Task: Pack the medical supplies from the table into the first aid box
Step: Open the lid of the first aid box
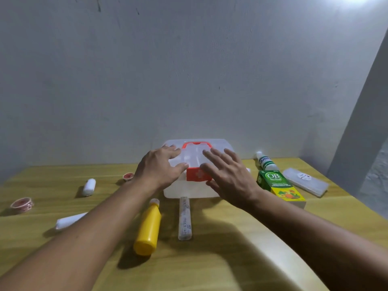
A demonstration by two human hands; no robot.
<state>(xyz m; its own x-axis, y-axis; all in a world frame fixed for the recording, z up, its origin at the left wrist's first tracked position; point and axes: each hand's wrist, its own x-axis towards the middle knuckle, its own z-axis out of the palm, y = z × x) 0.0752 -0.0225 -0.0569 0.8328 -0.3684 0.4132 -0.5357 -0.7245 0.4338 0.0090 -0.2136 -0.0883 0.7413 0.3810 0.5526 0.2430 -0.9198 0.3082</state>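
Counter point(210, 259) of yellow wood carried every item. First aid box point(218, 144), translucent with a red handle point(196, 143) and red latch point(197, 175), stood closed at the far middle. Left hand point(160, 168) lay over the lid's left part, fingers spread, gripping nothing; right hand point(228, 175) hovered flat and open over the lid's right part. Green carton point(279, 185) lay right of the box, with a clear case point(305, 182) beyond it. Yellow bottle point(148, 227) and a tube point(184, 219) lay in front. White rolls point(89, 186) and tape point(22, 204) lay left.
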